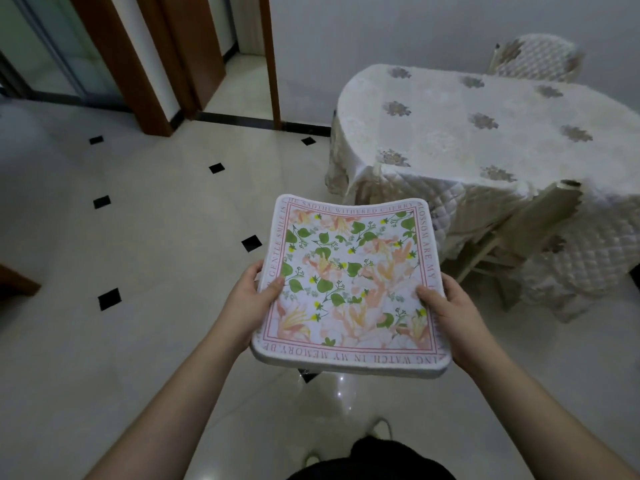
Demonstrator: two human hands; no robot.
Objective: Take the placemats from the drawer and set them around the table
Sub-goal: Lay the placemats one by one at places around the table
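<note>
A stack of square placemats (349, 278), white with a pink border, green leaves and peach flowers on top, hangs in front of me above the floor. My left hand (254, 296) grips its left edge, thumb on top. My right hand (446, 306) grips its right edge the same way. The table (485, 133), covered with a cream cloth with flower motifs, stands ahead to the right, apart from the placemats. The drawer is not in view.
A chair (554, 258) with a quilted cover is tucked at the table's near side, and another chair (540, 57) stands behind the table. Tiled floor (138, 237) stretches to the left. Wooden door frames (194, 64) stand at the back left.
</note>
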